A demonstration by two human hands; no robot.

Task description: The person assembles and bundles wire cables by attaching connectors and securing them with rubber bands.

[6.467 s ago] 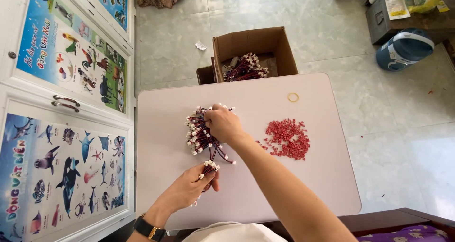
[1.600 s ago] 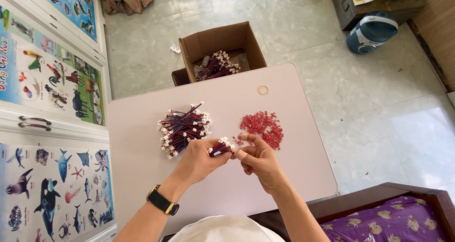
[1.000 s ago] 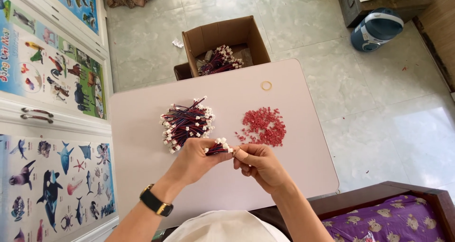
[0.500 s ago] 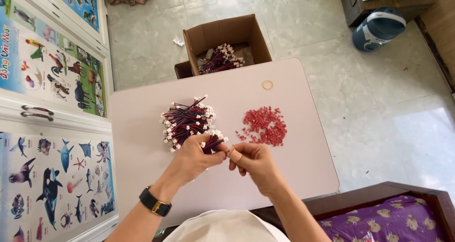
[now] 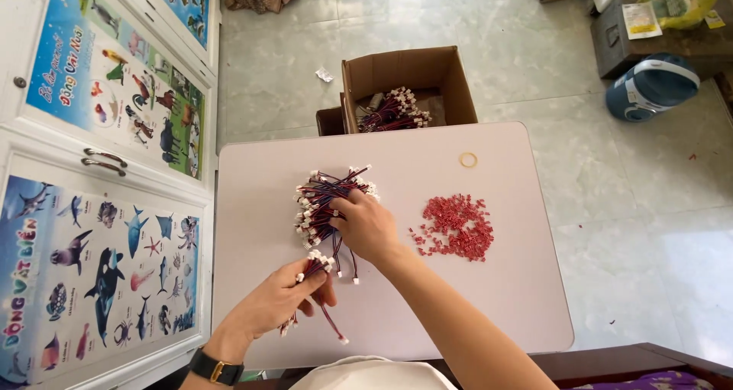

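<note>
Left hand (image 5: 286, 302) grip closed around wire bundle (image 5: 314, 264); right hand (image 5: 366, 223) on wire pile (image 5: 324, 199).

We see a cardboard box (image 5: 450, 84) behind our counter (image 5: 496, 298), a rubber band (image 5: 467, 159), a blue cooker (image 5: 650, 86) and animal posters (image 5: 114, 92) on cabinet doors.
</note>
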